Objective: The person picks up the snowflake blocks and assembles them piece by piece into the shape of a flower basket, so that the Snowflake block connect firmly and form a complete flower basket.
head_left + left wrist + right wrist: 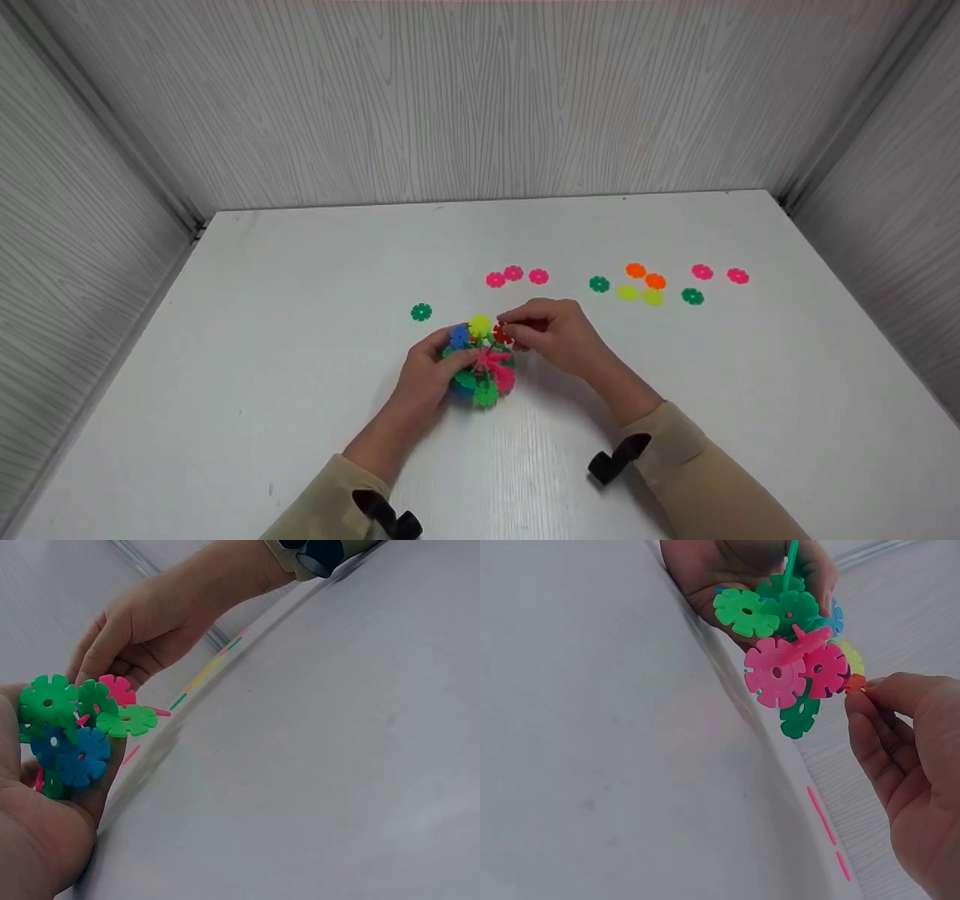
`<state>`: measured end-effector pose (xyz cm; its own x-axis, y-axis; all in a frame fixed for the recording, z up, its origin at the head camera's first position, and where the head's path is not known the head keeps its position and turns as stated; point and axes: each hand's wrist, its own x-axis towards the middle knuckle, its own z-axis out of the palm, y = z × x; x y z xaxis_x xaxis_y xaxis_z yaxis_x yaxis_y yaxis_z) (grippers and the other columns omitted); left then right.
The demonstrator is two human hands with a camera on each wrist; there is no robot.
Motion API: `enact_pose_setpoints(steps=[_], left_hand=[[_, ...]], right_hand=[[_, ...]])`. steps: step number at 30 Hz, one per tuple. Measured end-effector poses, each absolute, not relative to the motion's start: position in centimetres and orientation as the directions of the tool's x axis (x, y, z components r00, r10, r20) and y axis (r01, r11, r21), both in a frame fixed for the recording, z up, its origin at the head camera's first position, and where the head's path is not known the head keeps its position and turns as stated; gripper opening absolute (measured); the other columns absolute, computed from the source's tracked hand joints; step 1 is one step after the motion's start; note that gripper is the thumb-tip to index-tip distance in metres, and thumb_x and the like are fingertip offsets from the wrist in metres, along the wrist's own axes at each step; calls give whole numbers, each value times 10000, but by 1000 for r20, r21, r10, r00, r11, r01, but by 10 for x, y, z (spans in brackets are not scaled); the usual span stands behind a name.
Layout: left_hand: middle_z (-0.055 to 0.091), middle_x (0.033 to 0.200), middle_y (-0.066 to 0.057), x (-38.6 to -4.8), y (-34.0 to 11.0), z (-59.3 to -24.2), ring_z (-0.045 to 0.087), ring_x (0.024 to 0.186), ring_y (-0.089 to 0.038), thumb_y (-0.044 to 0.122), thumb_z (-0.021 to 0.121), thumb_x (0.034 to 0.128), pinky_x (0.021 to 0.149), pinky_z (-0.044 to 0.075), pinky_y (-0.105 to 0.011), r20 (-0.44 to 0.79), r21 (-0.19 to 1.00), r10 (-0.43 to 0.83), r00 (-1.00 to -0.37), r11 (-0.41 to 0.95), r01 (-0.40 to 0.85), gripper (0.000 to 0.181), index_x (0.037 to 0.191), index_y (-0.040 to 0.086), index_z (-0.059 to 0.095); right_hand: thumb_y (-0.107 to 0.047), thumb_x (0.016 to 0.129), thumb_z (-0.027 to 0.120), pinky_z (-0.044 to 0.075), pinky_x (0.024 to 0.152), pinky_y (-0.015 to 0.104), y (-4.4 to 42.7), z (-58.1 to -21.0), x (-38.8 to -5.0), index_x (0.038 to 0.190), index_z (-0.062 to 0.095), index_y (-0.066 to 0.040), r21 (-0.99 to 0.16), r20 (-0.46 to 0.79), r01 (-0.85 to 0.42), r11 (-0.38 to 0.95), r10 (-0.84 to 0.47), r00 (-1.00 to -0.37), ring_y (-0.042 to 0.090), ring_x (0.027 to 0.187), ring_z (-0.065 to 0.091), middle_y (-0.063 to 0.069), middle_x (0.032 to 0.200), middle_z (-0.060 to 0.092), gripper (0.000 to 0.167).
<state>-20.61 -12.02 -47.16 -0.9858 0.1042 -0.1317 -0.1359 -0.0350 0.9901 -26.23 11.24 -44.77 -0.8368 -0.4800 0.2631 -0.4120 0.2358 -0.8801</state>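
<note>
My left hand (426,373) grips a cluster of joined notched discs (486,393), coloured green, blue, pink and yellow, with the thumb across its top. At the cluster's upper right, my right hand (562,337) pinches a red disc (502,332) between thumb and fingertips. In the right wrist view the pinched disc (855,682) looks orange-red and meets the cluster's edge beside a yellow disc (850,658); whether it is slotted in cannot be told. Blue discs (83,757) face the left wrist camera, near the left palm (37,840).
Loose discs lie flat on the white table (300,360): a green one (421,312) behind my left hand, pink ones (513,273) behind the cluster, and green, orange (635,270), yellow (653,298) and pink ones (738,276) farther right. Grained panels (480,97) enclose the table's back and sides.
</note>
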Motion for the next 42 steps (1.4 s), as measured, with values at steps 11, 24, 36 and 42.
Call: enact_pose_setpoints(steps=[11,24,36,42], left_hand=[[632,1430,-55,-205,-119,-467,551,1372,-239,280,788,962,1156,460,-418,-168,984,59,-984,61,-165,567,1463,89,605],[602,1423,-110,-204,-121,-466,548,1350,-270,223,732,994,1121,490,-352,-161,979,165,-973,-101,-180,446,1411,127,604],[513,1538,-117,-207,-122,-469,436,1477,-277,179,722,1012,1180,423,-375,-185,935,180,-966,-270,-230,508,1486,68,578],[511,1543,-124,-209,-122,-471,409,1488,-283,181,715,1015,1226,363,-406,-183,918,164,-969,-325,-229,489,1463,36,583]], right_hand=[[-110,982,777,635,784,302,108,-448,-259,1188,814,-98,-869,290,-440,225,-489,-823,201,838,749,23,1017,769,211],[-155,993,773,607,803,262,112,-448,-264,1195,789,-56,-894,250,-383,233,-452,-857,226,909,722,6,1055,789,226],[-292,1045,706,589,879,373,146,-446,-300,1261,752,-78,-941,159,-215,260,-222,-962,305,1019,696,206,1149,728,308],[-223,1050,685,571,891,314,157,-450,-330,1352,704,-99,-909,42,-105,403,-162,-986,267,1140,594,56,1262,688,327]])
